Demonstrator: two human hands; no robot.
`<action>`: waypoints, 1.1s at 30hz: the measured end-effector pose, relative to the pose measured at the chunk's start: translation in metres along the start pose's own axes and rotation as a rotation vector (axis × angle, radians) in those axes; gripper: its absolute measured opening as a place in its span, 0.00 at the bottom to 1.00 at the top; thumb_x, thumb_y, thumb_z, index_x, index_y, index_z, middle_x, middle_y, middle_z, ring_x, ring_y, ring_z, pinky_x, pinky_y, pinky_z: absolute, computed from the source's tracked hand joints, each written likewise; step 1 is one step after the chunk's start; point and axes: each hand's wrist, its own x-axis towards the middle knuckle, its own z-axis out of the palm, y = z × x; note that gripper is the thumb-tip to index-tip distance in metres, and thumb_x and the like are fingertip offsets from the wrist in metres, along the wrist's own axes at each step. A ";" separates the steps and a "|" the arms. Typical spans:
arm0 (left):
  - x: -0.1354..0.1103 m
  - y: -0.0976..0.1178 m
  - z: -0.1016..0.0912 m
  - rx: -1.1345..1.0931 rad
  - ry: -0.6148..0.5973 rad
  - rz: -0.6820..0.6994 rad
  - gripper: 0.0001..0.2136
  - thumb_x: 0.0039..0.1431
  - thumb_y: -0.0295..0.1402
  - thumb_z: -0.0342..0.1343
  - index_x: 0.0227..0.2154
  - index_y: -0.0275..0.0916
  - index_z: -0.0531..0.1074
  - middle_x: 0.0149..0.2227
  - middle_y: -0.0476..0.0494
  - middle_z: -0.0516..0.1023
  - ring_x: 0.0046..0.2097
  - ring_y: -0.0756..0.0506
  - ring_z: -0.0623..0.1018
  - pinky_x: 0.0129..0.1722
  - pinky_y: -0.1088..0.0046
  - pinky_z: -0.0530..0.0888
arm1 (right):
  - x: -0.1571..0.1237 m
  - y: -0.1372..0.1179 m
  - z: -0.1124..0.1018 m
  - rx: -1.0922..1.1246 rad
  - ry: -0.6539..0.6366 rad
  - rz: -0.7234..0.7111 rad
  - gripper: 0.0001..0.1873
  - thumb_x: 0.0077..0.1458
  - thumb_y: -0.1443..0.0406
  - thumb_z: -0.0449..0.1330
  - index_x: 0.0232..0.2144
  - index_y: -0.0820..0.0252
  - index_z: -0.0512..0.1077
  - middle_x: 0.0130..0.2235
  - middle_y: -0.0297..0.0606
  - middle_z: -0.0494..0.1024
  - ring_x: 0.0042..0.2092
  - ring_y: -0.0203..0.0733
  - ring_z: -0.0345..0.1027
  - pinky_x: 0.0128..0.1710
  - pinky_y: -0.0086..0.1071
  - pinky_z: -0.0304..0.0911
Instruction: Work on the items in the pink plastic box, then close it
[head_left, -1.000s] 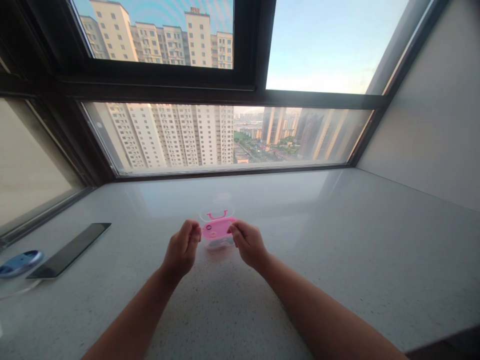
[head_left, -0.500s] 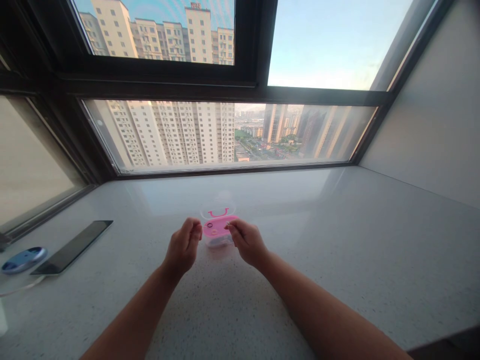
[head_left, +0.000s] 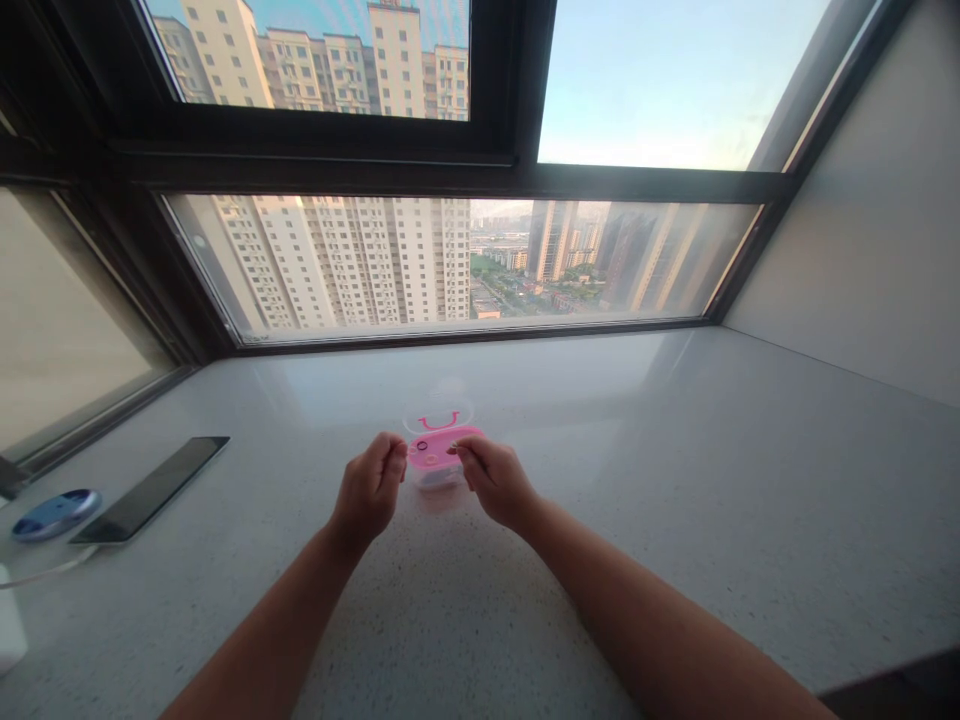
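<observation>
A small plastic box (head_left: 438,482) with a pink tray (head_left: 442,436) in its top stands on the pale speckled ledge. Its clear lid is open behind it and has a pink handle (head_left: 439,423). A dark ring-shaped thing (head_left: 421,446) and a pale ring-shaped thing (head_left: 430,460) lie on the pink tray. My left hand (head_left: 370,485) is closed at the box's left side; a tiny pale thing seems to be at its fingertips, too small to name. Over the box's right part, my right hand (head_left: 498,483) pinches a small dark-and-light thing (head_left: 452,449), its kind unclear.
To the left lie a dark-screened tablet or phone (head_left: 154,490) with a white cable (head_left: 52,576) and a round blue thing (head_left: 56,515). A white thing (head_left: 10,625) shows at the left edge. The framed window (head_left: 480,345) bounds the ledge at the back.
The small thing in my right fingers shows at a slightly different angle. Both hands stay nearly in place, while the whole view has shifted a little.
</observation>
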 end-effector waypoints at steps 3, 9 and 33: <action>0.000 0.001 0.001 -0.002 0.006 -0.008 0.06 0.60 0.32 0.44 0.28 0.40 0.62 0.19 0.54 0.66 0.21 0.52 0.67 0.22 0.79 0.64 | 0.000 0.001 0.001 0.004 0.003 0.000 0.14 0.60 0.63 0.48 0.35 0.62 0.72 0.19 0.32 0.68 0.22 0.34 0.61 0.25 0.25 0.58; 0.001 0.002 0.001 -0.012 0.018 -0.025 0.05 0.59 0.32 0.45 0.29 0.40 0.62 0.20 0.54 0.66 0.21 0.53 0.67 0.22 0.80 0.64 | 0.000 0.002 0.001 -0.001 -0.014 0.003 0.14 0.60 0.63 0.47 0.35 0.62 0.72 0.19 0.31 0.68 0.23 0.34 0.63 0.27 0.26 0.59; 0.000 0.001 0.002 -0.017 0.035 -0.037 0.04 0.58 0.32 0.46 0.33 0.39 0.63 0.23 0.53 0.68 0.23 0.52 0.69 0.23 0.79 0.65 | 0.001 0.003 0.001 0.003 -0.004 0.005 0.13 0.60 0.62 0.49 0.34 0.63 0.70 0.18 0.30 0.66 0.22 0.32 0.60 0.27 0.24 0.57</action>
